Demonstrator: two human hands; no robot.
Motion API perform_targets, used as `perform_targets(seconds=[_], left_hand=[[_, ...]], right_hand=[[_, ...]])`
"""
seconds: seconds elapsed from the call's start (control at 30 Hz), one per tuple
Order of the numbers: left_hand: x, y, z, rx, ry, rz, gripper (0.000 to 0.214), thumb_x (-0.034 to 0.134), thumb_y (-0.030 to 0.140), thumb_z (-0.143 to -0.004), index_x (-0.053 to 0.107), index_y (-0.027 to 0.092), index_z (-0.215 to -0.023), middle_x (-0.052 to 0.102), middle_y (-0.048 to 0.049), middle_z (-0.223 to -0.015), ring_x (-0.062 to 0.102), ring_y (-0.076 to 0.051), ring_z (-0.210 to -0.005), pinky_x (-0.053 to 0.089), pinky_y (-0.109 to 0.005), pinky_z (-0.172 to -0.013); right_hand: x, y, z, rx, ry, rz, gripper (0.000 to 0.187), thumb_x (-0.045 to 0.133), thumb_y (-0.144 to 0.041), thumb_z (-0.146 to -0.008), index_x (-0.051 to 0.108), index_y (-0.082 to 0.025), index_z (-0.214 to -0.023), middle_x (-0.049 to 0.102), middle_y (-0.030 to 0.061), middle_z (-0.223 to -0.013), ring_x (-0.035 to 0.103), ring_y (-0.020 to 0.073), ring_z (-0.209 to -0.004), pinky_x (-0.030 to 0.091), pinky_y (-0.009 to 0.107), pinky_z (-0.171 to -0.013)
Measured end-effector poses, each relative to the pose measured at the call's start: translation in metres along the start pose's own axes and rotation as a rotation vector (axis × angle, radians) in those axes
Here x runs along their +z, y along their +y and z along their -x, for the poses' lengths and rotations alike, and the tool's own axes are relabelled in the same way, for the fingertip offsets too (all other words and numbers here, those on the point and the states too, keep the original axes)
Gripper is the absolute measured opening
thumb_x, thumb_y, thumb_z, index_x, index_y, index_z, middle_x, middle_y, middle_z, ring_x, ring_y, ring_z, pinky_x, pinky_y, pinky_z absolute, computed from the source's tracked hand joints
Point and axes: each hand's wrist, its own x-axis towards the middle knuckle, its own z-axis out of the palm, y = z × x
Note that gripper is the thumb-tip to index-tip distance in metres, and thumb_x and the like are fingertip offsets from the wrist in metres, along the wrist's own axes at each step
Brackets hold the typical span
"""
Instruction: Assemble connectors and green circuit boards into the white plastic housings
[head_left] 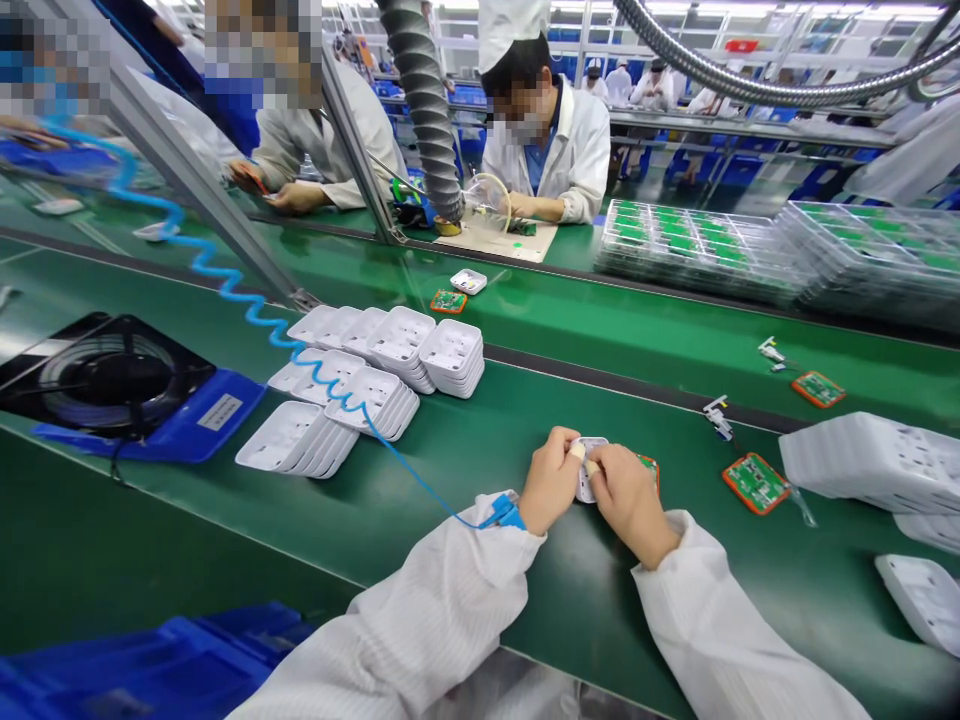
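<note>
My left hand (551, 480) and my right hand (630, 500) are closed together around a small white plastic housing (587, 447) on the green belt. A green circuit board in an orange frame (649, 464) peeks out beside my right hand, under the housing. Both thumbs, wearing tan finger cots, press on the housing. A blue coiled strap cord (300, 350) runs from my left wrist up to the left.
Stacks of white housings (375, 370) lie left of my hands, more white trays (870, 460) at right. Loose circuit boards (756, 482) and small connectors (718, 415) lie on the belt. A black fan (112, 385) sits at left. People in white coats (555, 140) work across the conveyor.
</note>
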Motion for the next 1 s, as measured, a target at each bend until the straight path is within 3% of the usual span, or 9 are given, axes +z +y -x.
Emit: perform_targets(seconds=[0.33,0.57,0.77,0.9,1.0], left_hand=[[0.000,0.002,0.003,-0.013,0.020,-0.124,0.017,0.042,0.024,-0.082,0.052,0.021,-0.096,0.063,-0.0025,-0.089,0.059,-0.016,-0.082,0.044,-0.028,-0.072],[-0.001,0.000,0.002,0.015,-0.034,-0.099,0.017,0.042,0.026,-0.083,0.053,0.021,-0.094,0.063,-0.0020,-0.090,0.058,-0.016,-0.083,0.043,-0.027,-0.073],[-0.001,-0.003,0.002,-0.022,-0.025,-0.117,0.018,0.041,0.028,-0.083,0.054,0.021,-0.094,0.064,-0.0024,-0.090,0.058,-0.016,-0.084,0.043,-0.028,-0.075],[-0.002,-0.009,-0.003,-0.024,-0.040,-0.020,0.017,0.042,0.026,-0.082,0.054,0.019,-0.094,0.063,-0.0023,-0.090,0.058,-0.014,-0.081,0.044,-0.025,-0.072],[-0.004,-0.009,-0.005,-0.016,-0.038,0.013,0.018,0.042,0.024,-0.082,0.053,0.019,-0.095,0.063,-0.0021,-0.090,0.058,-0.013,-0.080,0.044,-0.024,-0.070]], right_hand=[[0.003,-0.003,-0.001,-0.130,0.010,0.141,0.021,0.032,-0.016,-0.085,0.047,-0.019,-0.071,0.048,0.0049,-0.072,0.040,0.0189,-0.069,0.032,0.031,-0.065],[0.004,0.003,0.003,-0.146,0.021,-0.010,0.018,0.033,-0.014,-0.085,0.048,-0.018,-0.075,0.048,0.0037,-0.073,0.041,0.0174,-0.070,0.033,0.030,-0.066],[0.008,0.000,0.001,-0.156,-0.019,0.073,0.019,0.035,-0.015,-0.085,0.049,-0.018,-0.074,0.050,0.0051,-0.074,0.042,0.0187,-0.071,0.033,0.032,-0.067],[0.001,0.006,0.008,-0.103,-0.011,0.011,0.013,0.042,-0.024,-0.087,0.053,-0.018,-0.085,0.054,0.0054,-0.082,0.046,0.0189,-0.079,0.035,0.032,-0.072],[-0.005,0.013,0.017,-0.112,0.029,0.069,0.018,0.044,-0.029,-0.087,0.055,-0.017,-0.096,0.056,0.0074,-0.089,0.047,0.0205,-0.085,0.035,0.034,-0.075]])
